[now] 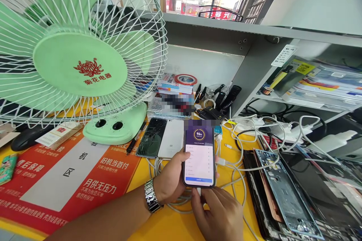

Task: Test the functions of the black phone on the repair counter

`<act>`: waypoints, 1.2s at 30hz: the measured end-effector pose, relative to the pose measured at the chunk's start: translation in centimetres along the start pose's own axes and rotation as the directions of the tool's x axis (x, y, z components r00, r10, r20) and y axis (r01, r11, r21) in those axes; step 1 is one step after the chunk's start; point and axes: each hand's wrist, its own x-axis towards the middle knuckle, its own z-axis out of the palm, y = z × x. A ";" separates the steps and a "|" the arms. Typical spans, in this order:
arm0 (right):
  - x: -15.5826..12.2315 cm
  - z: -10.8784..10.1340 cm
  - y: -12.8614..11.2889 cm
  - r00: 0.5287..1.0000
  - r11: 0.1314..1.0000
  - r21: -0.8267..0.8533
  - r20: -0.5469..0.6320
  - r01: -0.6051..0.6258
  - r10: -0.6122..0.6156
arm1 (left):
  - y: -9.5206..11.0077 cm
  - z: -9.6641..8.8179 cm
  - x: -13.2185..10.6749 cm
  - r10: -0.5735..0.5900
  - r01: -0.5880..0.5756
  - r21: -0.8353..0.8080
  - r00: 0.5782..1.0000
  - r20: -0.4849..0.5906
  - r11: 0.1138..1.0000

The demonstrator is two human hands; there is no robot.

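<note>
My left hand [172, 173], with a metal-band watch [152, 196] on its wrist, is closed around a smartphone [199, 158]. The phone's lit screen faces me and shows a ring reading 96% above a list. At the phone's bottom edge, my right hand [219, 211] pinches the white plug of a charging cable [199, 191]. The plug's tip meets the phone there; how far in it sits is hidden. Just behind lie a phone with cracked dark glass [151, 137] and a white phone [171, 139], side by side on the yellow table.
A green fan [82, 64] stands close on the left over a red printed mat [113, 173]. Tangled white cables [240, 158] spread to the right. Stacked phone parts [285, 192] fill the right edge, below a grey shelf [254, 60]. Books [175, 86] and tools stand behind.
</note>
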 end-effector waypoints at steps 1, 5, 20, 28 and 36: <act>0.1 0.0 0.0 1.000 1.000 -0.004 0.002 0.001 -0.001 | 0.0 0.0 0.0 -0.001 0.001 -0.013 1.000 0.007 1.000; 0.2 -0.2 -0.1 1.000 1.000 -0.024 0.001 -0.004 0.004 | 0.1 0.2 0.1 0.031 -0.030 -0.052 0.999 0.019 0.998; -0.4 0.2 0.1 0.999 0.999 0.004 0.010 -0.051 0.051 | -0.1 0.3 0.0 0.000 -0.001 -0.043 1.000 -0.016 0.999; -0.2 0.0 0.0 0.999 1.000 0.008 0.025 -0.028 0.027 | -0.1 -0.1 0.0 -0.001 0.002 0.032 1.000 -0.028 0.999; -0.3 0.1 -0.1 0.999 1.000 0.012 0.024 -0.027 0.027 | 0.0 0.1 -0.1 0.066 -0.061 0.096 0.997 -0.049 0.994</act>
